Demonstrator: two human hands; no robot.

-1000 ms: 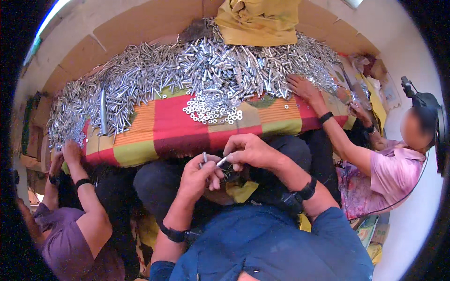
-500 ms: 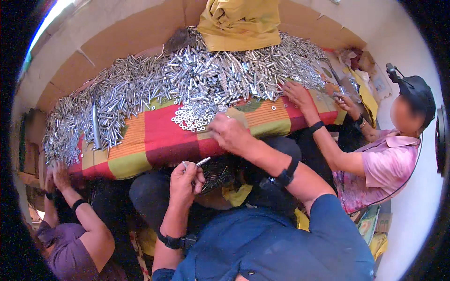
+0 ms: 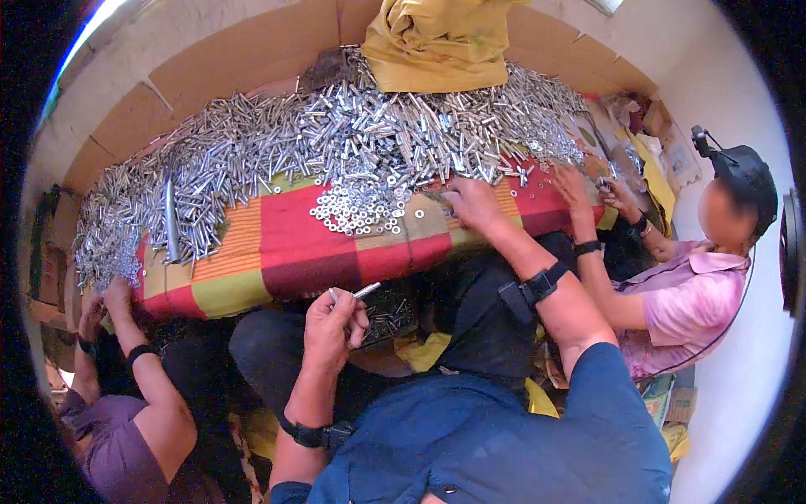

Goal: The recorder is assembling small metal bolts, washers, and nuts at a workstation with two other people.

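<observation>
My left hand [image 3: 334, 329] is closed around a shiny metal bolt [image 3: 367, 291], whose end sticks out past the thumb and points up to the right. A second thin metal end shows by its fingers. My right hand [image 3: 472, 204] reaches over the cloth at the near edge of the bolt pile [image 3: 403, 126]. Its fingers are bent and partly spread, and nothing shows in them. Left of it lies a heap of silver washers [image 3: 357, 208] on the checked cloth [image 3: 294, 235].
A yellow sack [image 3: 437, 50] rests behind the pile. Co-workers sit on both sides: one in a pink shirt [image 3: 684, 290] at right, one in a purple shirt [image 3: 126, 445] at left, hands at the pile. Below the cloth is a dark box [image 3: 390, 315] of metal pieces.
My right hand has moved right and away from me, from beside the washers to the pile's near edge. My left hand keeps the bolt in place. The right co-worker's nearer hand has shifted right.
</observation>
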